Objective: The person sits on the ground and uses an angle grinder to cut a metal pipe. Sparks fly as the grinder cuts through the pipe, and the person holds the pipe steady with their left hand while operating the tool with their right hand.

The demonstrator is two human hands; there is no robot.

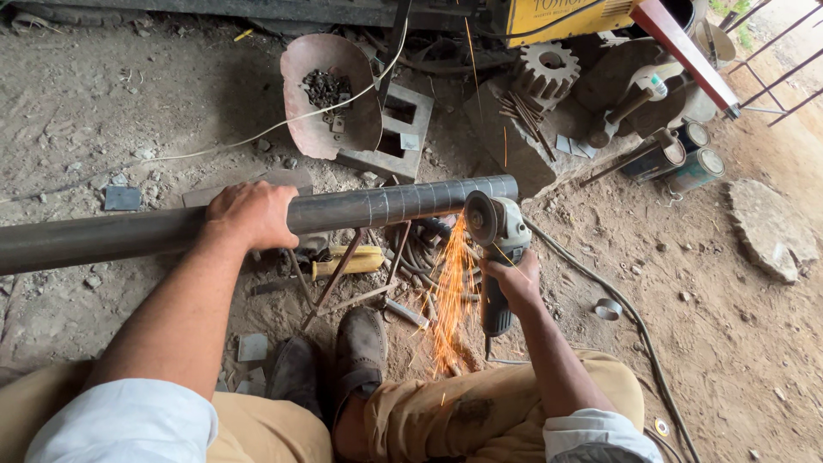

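— Where do your hands sit right now?

— Your left hand (250,214) lies palm down, fingers curled over the top of what it grips, knuckles facing you. The forearm runs bare and straight from a rolled white sleeve at lower left.

— And the other one?

— Your right hand (512,281) is closed in a fist around a handle, wrist bent slightly inward. That forearm rises from a rolled sleeve at lower right, the elbow tucked above your bent knee, both arms well apart.
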